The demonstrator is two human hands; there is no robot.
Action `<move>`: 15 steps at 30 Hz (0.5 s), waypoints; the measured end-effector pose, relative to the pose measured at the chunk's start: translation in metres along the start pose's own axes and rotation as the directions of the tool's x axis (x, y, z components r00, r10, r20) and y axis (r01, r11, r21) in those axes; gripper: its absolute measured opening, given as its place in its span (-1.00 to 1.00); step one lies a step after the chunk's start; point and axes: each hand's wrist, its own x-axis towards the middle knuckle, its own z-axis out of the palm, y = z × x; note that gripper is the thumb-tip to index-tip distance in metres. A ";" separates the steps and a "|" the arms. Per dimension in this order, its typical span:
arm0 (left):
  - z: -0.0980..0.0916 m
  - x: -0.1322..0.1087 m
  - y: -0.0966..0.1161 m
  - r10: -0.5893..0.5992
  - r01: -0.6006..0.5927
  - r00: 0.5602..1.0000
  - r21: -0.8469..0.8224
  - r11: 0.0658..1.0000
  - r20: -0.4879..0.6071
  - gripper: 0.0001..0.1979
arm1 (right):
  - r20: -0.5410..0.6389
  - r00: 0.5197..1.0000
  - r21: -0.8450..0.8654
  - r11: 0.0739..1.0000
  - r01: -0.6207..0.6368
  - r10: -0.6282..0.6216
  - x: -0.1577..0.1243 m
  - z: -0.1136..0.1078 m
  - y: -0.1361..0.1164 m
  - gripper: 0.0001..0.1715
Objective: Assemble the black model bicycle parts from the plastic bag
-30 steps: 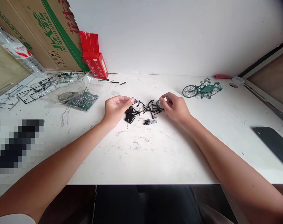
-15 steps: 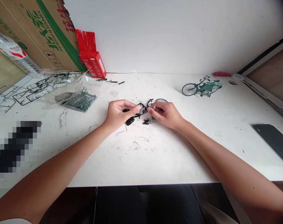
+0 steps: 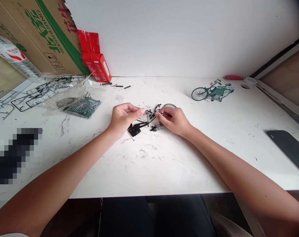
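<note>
A black model bicycle frame (image 3: 144, 124) is held low over the white table, with a flat dark part (image 3: 134, 130) at its left end. My right hand (image 3: 174, 121) is closed, thumb and fingers pinching the frame's right end. My left hand (image 3: 124, 119) is pinched shut just above the frame's left part; what lies between its fingertips is too small or hidden to make out. Close to my right fingers lie a black curved part (image 3: 157, 107), a spoked wheel (image 3: 170, 105), partly hidden behind that hand, and a small black and silver part (image 3: 157, 128).
A green model bicycle (image 3: 212, 91) stands at the back right. Leftward are a plastic bag of green parts (image 3: 84, 107), black part sprues (image 3: 31, 98), small screwdrivers (image 3: 124, 88) and a red packet (image 3: 97, 67). A black phone-like slab (image 3: 288, 149) lies at the right.
My left fingertips have drawn slightly left and away from the frame. The frame has turned, so its flat dark part shows more broadly. My right hand keeps its grip.
</note>
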 end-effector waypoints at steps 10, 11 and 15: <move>-0.012 0.013 0.008 0.082 -0.078 0.992 0.039 0.996 -0.093 -0.66 | -0.169 0.977 0.109 0.988 -0.112 0.130 0.003 -0.007 0.007 -0.32; -0.012 0.014 0.008 0.090 -0.085 0.991 0.052 0.995 -0.102 -0.65 | -0.178 0.975 0.099 0.988 -0.117 0.133 0.003 -0.008 0.008 -0.31; -0.011 0.013 0.011 0.126 -0.110 0.985 0.136 0.985 -0.118 -0.60 | -0.220 0.965 0.092 0.988 -0.128 0.145 0.005 -0.010 0.011 -0.29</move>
